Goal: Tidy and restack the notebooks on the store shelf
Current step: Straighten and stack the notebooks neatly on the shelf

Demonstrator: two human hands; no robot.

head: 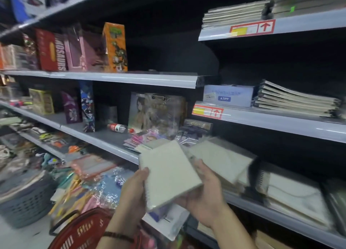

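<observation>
**Small spiral notebooks held in both hands, off the shelf**

Small notebook stack up in the air, tilted, cream cover facing up, wire binding on the left-hand side. Gripped along that binding by the left hand, thumb near the top corner, fingers wrapped underneath. Cradled on the opposite side by the right hand, with palm under the lower corner, thumb up the free edge and fingers curled beneath. Both hands clamped on the same stack, nothing else in either.

Likely reason for the two-sided grip: squeezing edges flush before setting down. A judgement, not something seen.

Just right of and behind the stack: loose pile of similar cream notebooks on the shelf, skewed, corners fanned out, probably the landing spot. Further right of the stack: larger spiral notebooks, lying flat. Below-left of the stack: red basket. Up-left of the stack, well apart: bottle on its side.

Heavy blur, so number of notebooks in the stack impossible to tell.

Step judged as aligning, restack not yet done. Next move probably needs the loose pile straightened first, otherwise a crooked base and a slide off the shelf lip.
</observation>
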